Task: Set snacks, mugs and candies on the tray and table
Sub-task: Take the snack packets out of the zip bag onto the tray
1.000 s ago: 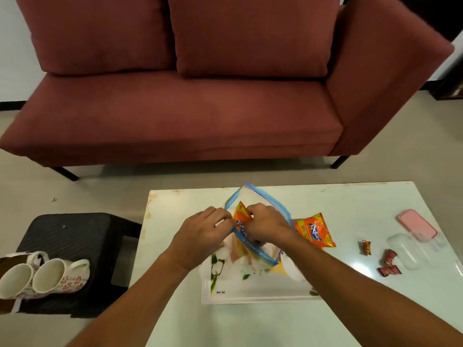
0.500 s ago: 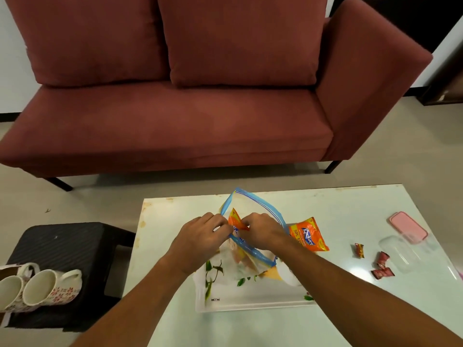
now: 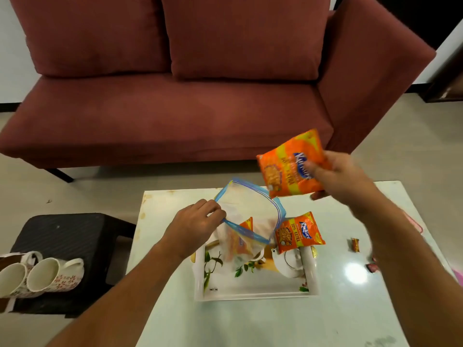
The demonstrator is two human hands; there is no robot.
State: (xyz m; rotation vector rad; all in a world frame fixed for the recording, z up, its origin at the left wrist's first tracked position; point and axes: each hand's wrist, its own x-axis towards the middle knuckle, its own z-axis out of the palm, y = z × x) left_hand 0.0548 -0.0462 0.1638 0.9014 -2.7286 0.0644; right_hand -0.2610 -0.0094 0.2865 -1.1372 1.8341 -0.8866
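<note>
My left hand (image 3: 196,222) pinches the blue rim of a clear zip bag (image 3: 253,216) held open over the white flowered tray (image 3: 255,291). Another orange packet (image 3: 244,234) shows inside the bag. My right hand (image 3: 335,176) holds an orange snack packet (image 3: 288,166) up in the air, above and to the right of the bag. A second orange snack packet (image 3: 298,232) lies on the table at the tray's far right corner. Wrapped candies (image 3: 355,244) lie on the table to the right. Two white flowered mugs (image 3: 47,274) lie on a black stool at the left.
The white glossy table (image 3: 250,321) stands in front of a dark red sofa (image 3: 175,96). The black stool (image 3: 62,236) stands close to the table's left edge. A pink lid (image 3: 413,221) is partly hidden behind my right arm.
My right hand has pulled an orange snack packet out of the zip bag and lifted it up to the right. My left hand still holds the bag's rim.
</note>
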